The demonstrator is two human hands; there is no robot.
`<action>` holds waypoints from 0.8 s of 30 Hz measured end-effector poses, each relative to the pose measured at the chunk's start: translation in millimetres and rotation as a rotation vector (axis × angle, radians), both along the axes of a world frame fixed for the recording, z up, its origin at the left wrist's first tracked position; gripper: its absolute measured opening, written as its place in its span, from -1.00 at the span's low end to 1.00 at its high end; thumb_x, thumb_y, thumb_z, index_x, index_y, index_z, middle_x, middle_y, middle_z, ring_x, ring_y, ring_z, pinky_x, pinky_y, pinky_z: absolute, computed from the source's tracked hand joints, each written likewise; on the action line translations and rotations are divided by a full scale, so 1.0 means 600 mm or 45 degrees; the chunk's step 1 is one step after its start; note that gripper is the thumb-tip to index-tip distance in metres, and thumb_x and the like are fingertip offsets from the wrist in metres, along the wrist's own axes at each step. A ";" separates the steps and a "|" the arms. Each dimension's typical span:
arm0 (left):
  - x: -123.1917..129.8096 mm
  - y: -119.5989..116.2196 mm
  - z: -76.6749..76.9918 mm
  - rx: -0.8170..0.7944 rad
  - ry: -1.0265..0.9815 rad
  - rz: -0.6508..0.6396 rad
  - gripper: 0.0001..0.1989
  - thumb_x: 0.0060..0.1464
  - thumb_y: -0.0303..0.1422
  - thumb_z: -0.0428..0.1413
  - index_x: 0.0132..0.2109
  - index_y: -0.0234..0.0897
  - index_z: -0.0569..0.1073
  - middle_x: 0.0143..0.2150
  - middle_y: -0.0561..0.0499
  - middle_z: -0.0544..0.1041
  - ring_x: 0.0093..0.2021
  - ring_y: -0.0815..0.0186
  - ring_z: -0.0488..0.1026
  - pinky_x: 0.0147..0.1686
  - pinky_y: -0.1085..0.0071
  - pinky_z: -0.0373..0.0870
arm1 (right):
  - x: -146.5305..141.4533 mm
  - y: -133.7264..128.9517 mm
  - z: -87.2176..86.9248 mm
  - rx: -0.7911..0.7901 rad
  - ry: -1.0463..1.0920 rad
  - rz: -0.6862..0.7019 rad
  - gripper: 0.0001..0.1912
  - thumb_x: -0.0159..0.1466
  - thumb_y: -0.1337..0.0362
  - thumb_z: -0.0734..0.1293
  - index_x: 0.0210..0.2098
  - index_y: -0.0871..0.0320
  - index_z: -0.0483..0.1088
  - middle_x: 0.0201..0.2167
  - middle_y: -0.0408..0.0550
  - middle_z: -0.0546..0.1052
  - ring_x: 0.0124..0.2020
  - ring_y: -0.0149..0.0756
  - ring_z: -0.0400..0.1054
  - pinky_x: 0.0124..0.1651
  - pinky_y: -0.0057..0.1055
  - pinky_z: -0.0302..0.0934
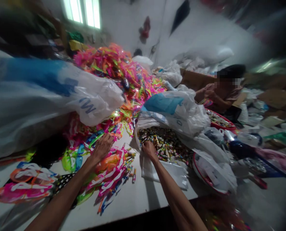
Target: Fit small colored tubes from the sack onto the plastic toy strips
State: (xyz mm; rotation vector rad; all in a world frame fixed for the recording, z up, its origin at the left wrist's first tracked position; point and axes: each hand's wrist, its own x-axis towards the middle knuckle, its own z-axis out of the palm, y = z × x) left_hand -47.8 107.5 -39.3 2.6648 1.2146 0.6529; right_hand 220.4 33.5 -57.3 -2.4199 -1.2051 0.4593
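My left hand [104, 146] rests low over the table among bright plastic pieces shaped like toy glasses, its fingers bent downward; what lies under them is hidden. Beside it are yellow-green and blue glasses [73, 158]. Below my hands, a bundle of pink, orange and blue plastic pieces [111, 173] lies fanned out, with small tubes at the right ends. My right hand [149, 149] is closed at the near edge of a heap of small, shiny multicoloured tubes [167, 142] in an open white plastic bag [195, 115]. Its fingertips are out of sight.
A large white-and-blue sack [48, 86] bulges over the left side. Behind rises a tall pile of pink and orange plastic pieces [114, 64]. Stacked orange and pink glasses [24, 186] lie front left. Clear bags [164, 173] sit by my right forearm. Another person [224, 93] sits at right.
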 end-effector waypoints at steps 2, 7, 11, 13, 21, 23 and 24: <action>0.012 -0.029 0.040 -0.122 -0.034 0.053 -0.76 0.18 -0.37 -0.20 -0.29 -0.27 0.35 -0.31 -0.08 0.42 -0.28 0.22 0.37 -0.26 0.32 0.26 | -0.010 0.010 -0.001 -0.018 0.009 -0.046 -0.79 0.02 0.44 0.22 -0.39 0.25 0.46 -0.24 0.18 0.51 -0.12 -0.08 0.35 -0.16 -0.33 0.13; 0.012 -0.108 0.086 -0.830 -0.475 -0.067 -0.78 0.17 -0.22 -0.15 -0.23 -0.24 0.29 -0.50 0.11 0.31 -0.51 0.37 0.30 -0.47 0.45 0.20 | -0.002 -0.003 0.025 0.002 0.196 -0.139 -0.95 -0.12 0.44 0.26 -0.61 0.21 0.35 -0.48 0.11 0.48 -0.25 -0.08 0.37 -0.26 -0.32 0.16; 0.007 -0.146 0.077 -1.334 -0.771 -0.229 -0.73 0.15 -0.14 -0.11 -0.18 -0.23 0.27 -0.47 0.15 0.30 -0.57 0.45 0.24 -0.55 0.51 0.19 | -0.024 -0.056 0.059 0.135 0.561 -0.043 -0.90 -0.06 0.30 0.24 -0.65 0.16 0.22 -0.69 -0.15 0.29 -0.58 -0.36 0.25 -0.49 -0.46 0.12; 0.014 -0.156 0.069 -1.397 -0.807 -0.268 -0.73 0.13 -0.12 -0.06 -0.24 -0.26 0.28 -0.48 0.15 0.29 -0.59 0.47 0.24 -0.58 0.52 0.16 | -0.055 -0.086 0.074 0.237 0.787 0.056 -0.87 -0.04 0.24 0.23 -0.62 0.14 0.19 -0.71 -0.24 0.22 -0.67 -0.46 0.12 -0.58 -0.51 0.08; 0.029 -0.180 0.066 -1.584 -0.907 -0.487 -0.73 0.12 -0.14 -0.01 -0.21 -0.27 0.33 -0.53 0.15 0.29 -0.62 0.51 0.19 -0.61 0.57 0.11 | -0.142 -0.130 0.117 0.549 1.708 0.300 -0.87 -0.04 0.33 0.37 -0.50 0.20 0.33 -0.67 -0.24 0.34 -0.72 -0.55 0.12 -0.67 -0.60 0.08; 0.022 -0.182 0.069 -1.559 -0.878 -0.478 -0.74 0.12 -0.16 0.00 -0.23 -0.28 0.35 -0.51 0.14 0.30 -0.61 0.51 0.20 -0.60 0.57 0.13 | -0.142 -0.131 0.118 0.530 1.802 0.306 -0.86 -0.01 0.30 0.39 -0.51 0.22 0.34 -0.68 -0.24 0.33 -0.72 -0.55 0.15 -0.67 -0.61 0.10; 0.018 -0.182 0.069 -1.551 -0.857 -0.468 -0.74 0.12 -0.17 -0.01 -0.23 -0.28 0.36 -0.51 0.13 0.31 -0.61 0.51 0.22 -0.60 0.56 0.15 | -0.142 -0.132 0.118 0.521 1.836 0.297 -0.84 0.00 0.29 0.40 -0.51 0.22 0.35 -0.69 -0.24 0.33 -0.71 -0.54 0.16 -0.67 -0.62 0.10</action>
